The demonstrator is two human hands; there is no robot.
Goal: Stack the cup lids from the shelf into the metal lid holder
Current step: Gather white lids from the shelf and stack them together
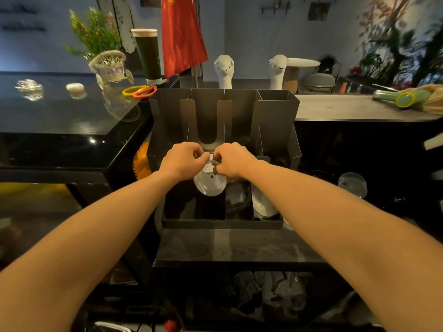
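Clear lid (209,182): pinched at its top rim by left hand (183,160) and right hand (233,161), fingers clenched, steadying it before the metal holder (275,121) slot.

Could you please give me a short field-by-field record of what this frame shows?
left hand: pinching the lid's upper edge
right hand: pinching the same edge from the other side
clear lid: held in front of the holder, tilted
metal lid holder: slotted compartments, upper slots look empty
surroundings: two white alpaca figures behind the holder
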